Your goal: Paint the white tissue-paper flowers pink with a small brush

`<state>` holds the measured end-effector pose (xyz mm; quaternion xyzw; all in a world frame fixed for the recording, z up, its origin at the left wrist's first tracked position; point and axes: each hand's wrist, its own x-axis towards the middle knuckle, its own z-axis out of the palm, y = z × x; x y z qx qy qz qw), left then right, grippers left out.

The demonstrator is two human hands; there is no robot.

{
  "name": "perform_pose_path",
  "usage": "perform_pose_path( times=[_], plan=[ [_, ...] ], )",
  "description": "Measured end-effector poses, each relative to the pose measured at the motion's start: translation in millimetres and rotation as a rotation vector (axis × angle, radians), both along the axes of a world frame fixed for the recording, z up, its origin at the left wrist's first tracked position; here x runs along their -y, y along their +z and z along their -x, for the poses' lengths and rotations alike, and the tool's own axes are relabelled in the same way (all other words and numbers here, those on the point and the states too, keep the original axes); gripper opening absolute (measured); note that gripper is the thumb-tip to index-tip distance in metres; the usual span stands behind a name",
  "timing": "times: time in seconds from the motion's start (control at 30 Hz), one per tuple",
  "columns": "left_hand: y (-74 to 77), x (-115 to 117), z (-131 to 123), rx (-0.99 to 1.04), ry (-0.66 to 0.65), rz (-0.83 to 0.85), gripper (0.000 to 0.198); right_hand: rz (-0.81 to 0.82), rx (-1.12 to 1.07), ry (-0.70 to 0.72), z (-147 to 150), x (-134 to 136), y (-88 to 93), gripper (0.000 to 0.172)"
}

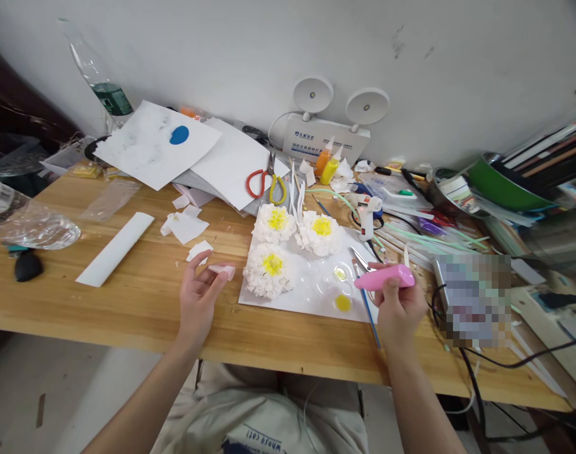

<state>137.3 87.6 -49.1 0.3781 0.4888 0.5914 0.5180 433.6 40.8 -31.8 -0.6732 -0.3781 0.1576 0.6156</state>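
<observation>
Right hand (402, 308), grip closed round pink tube (382, 278), tube over right side of white sheet (311, 306), left hand (201, 295), grip pinching small pale piece (222, 270) above wooden surface (269, 337), three yellow-centred white flowers (269, 277) on sheet, scissors (270, 172) lying beyond, twin-lamp unit (316, 137) at wall (222, 50)

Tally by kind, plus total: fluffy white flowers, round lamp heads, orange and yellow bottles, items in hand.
Flowers: 3
Lamp heads: 2
Bottles: 2
Items in hand: 2 (pale piece in left hand, pink item in right hand)
Total: 9
</observation>
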Motion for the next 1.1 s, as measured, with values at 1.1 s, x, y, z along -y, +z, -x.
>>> perform_pose_path(
  times=[1.1],
  plan=[
    [1.0, -0.5, -1.6, -0.005, -0.010, -0.010, 0.057, 0.046, -0.885, 0.257, -19.3, -10.2, 21.6, 0.033]
  ],
)
